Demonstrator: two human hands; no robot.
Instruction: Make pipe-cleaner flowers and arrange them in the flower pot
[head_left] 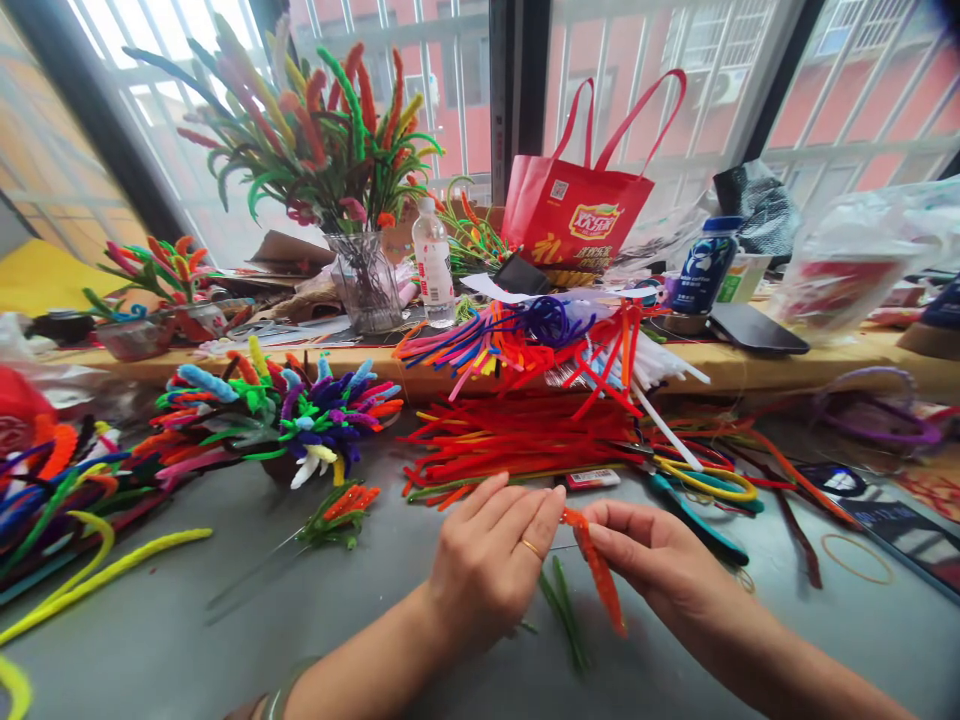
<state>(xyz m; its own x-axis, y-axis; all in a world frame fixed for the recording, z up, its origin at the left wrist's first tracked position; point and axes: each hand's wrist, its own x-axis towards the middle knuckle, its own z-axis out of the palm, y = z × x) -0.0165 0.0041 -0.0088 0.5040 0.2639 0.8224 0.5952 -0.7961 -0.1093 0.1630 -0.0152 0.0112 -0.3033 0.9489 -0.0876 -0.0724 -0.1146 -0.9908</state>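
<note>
An orange pipe cleaner (604, 585) is held between my two hands above the grey table, bent, with one end hanging down. My left hand (491, 550), with a ring on one finger, is closed on its upper end, fingers pressed together. The thumb and fingers of my right hand (649, 540) pinch it a little further along. Below my hands lie short green pipe cleaner pieces (564, 615). To the left rests a small orange and green pipe cleaner flower (349, 510) with thin wire stems.
Behind my hands lies a pile of red pipe cleaners (517, 435). Teal-handled pliers (697, 520) and yellow-handled scissors (709, 480) are on the right. A multicoloured pipe cleaner bunch (300, 410) stands left. On the raised shelf are a glass vase (365, 285), a bottle (433, 265) and a red bag (574, 210).
</note>
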